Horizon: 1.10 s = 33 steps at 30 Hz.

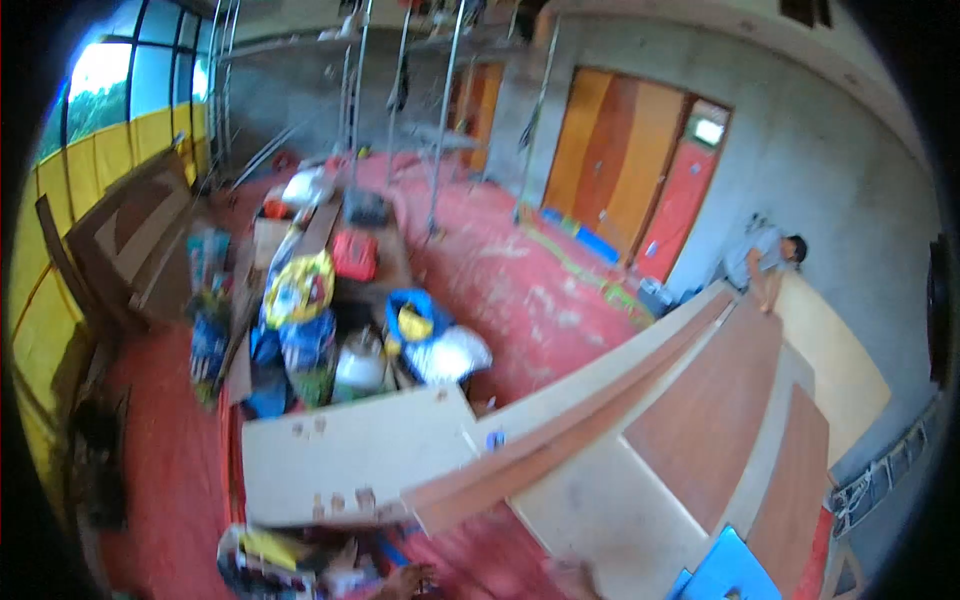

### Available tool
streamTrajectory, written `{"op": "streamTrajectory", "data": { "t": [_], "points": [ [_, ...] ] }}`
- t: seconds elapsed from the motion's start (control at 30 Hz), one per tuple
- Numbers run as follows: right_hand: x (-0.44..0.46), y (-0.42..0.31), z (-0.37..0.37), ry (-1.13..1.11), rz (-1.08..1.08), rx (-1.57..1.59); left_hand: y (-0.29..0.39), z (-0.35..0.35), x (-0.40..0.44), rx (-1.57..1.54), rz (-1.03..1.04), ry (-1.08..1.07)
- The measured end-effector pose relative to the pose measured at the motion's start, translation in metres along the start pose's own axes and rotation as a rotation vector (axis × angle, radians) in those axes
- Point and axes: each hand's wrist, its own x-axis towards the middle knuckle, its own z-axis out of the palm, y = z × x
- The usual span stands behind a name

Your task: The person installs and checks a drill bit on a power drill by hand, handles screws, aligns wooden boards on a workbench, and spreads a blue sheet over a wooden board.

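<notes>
My left hand (pixel 408 580) shows at the bottom edge, beside an open bag (pixel 235 560) with yellow and other items in it. Its fingers are small and partly cut off, so their grip is unclear. Farther right, my right hand (pixel 572 576) is smeared by motion below a pale board (pixel 610 505); whether it holds anything cannot be made out. Long narrow wood strips (pixel 540 455) lie across the boards in front of me. A whitish panel (pixel 350 455) with several cut-outs or marks lies above my left hand.
Brown sheets (pixel 715 400) stretch right toward a co-worker (pixel 760 262) leaning over their far end. A blue object (pixel 735 570) sits at lower right. Sacks and bags, one yellow (pixel 300 285), crowd the centre left. Scaffolding (pixel 445 120) stands behind on the red floor (pixel 490 270).
</notes>
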Motion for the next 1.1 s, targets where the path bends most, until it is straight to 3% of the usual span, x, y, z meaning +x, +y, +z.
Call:
{"op": "streamTrajectory", "data": {
  "t": [0.1, 0.27, 0.37, 0.5, 0.57, 0.7, 0.77, 0.87, 0.93, 1.1],
  "points": [
    [0.055, -0.158, 0.114, -0.216, -0.305, 0.273, 0.037, -0.032, 0.002, -0.255, 0.184, 0.098],
    [0.086, -0.267, 0.186, -0.235, -0.443, 0.424, 0.065, -0.065, -0.004, -0.516, 0.405, 0.184],
    [0.109, -0.272, 0.198, -0.338, -0.414, 0.637, 0.060, -0.089, 0.011, -0.537, 0.539, 0.082],
    [0.129, -0.237, 0.220, -0.450, -0.336, 0.418, 0.070, -0.076, 0.002, -0.665, 0.528, 0.128],
    [0.133, -0.228, 0.219, -0.473, -0.276, 0.388, 0.077, -0.074, -0.007, -0.508, 0.526, 0.146],
    [0.143, -0.196, 0.229, -0.513, -0.176, 0.873, 0.090, -0.056, -0.003, -0.188, 0.518, 0.154],
    [0.149, -0.206, 0.202, -0.370, -0.255, 0.680, 0.079, -0.055, 0.025, -0.091, 0.540, 0.203],
    [0.149, -0.210, 0.164, -0.202, -0.350, 0.475, 0.079, -0.057, 0.045, -0.307, 0.306, 0.139],
    [0.151, -0.209, 0.141, -0.152, -0.393, 0.412, 0.077, -0.053, 0.057, -0.250, 0.166, 0.160],
    [0.158, -0.204, 0.093, -0.152, -0.456, 0.327, 0.101, -0.028, 0.073, 0.399, 0.282, 0.278]
  ]
}}
